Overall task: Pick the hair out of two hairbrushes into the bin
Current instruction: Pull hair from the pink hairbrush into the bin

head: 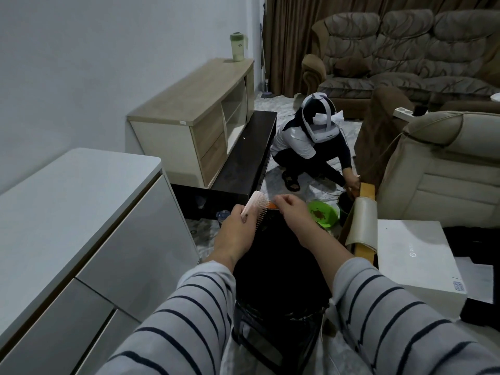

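My left hand grips a pink hairbrush by its handle, head tilted up and bristles facing right, over the black bin. My right hand is at the bristles with thumb and fingers pinched together; I cannot tell whether hair is between them. An orange piece shows just behind the brush by my right fingers. The bin, lined with a black bag, stands on the floor between my striped sleeves. No second brush shows clearly.
A white cabinet runs along my left. A white box lies at my right. Ahead, a person crouches on the floor near a green bowl, a low black table and armchairs.
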`<state>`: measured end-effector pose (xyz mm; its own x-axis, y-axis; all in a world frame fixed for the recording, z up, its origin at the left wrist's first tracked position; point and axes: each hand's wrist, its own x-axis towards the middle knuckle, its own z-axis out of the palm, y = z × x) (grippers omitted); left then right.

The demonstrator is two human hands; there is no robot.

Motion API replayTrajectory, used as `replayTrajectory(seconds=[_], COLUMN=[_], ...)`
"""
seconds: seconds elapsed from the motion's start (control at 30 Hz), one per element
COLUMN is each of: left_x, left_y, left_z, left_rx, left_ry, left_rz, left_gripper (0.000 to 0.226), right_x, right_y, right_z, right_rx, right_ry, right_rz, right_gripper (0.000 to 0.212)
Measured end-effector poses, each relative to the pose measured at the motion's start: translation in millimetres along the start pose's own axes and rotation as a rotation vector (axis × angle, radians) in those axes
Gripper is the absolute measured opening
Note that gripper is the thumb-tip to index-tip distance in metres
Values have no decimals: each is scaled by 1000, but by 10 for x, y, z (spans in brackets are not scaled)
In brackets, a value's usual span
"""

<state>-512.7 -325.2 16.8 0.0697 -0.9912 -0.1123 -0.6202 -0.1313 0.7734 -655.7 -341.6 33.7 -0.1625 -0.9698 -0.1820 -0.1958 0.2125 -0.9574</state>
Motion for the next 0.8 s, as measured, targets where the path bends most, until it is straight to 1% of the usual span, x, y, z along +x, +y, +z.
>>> replayTrajectory(seconds=[0.1,0.23,0.3,0.33,0.4,0.47,0.53,0.57,0.63,0.73,0.77,0.8], left_x=[-2,28,64,82,110,136,169,182,206,222,219,218], left_y=[17,29,42,42,25,-12,-45,-50,-67,-133,-144,-151], left_z=[30,68,96,118,166,197,189,177,167,180,180,176], left_rx=[-44,-66,-119,-143,-149,-120,-107,-107,-91,-43,-35,-31], left_ry=[-3,-9,-25,-31,-36,-30,-27,-30,-50,-108,-120,-126], left_rz=[-18,-38,-42,-39,-18,-10,-25,-36,-54,-62,-63,-61], left_gripper=[50,62,58,54,45,37,32,31,33,34,33,34], right_x=[-10,-14,-41,-66,-114,-123,-84,-56,-26,-10,-3,0], right_y=[47,16,26,36,59,64,62,55,13,-71,-80,-76], right_z=[16,28,70,102,155,168,156,144,124,101,88,73], right_rx=[-271,-521,-691,-764,-811,-799,-702,-578,-226,281,390,418], right_ry=[-18,98,122,128,163,185,168,153,127,26,-23,-59], right_rz=[-114,-243,-289,-318,-362,-353,-290,-246,-156,15,59,78], right_gripper=[17,31,37,34,26,22,20,18,12,19,20,21])
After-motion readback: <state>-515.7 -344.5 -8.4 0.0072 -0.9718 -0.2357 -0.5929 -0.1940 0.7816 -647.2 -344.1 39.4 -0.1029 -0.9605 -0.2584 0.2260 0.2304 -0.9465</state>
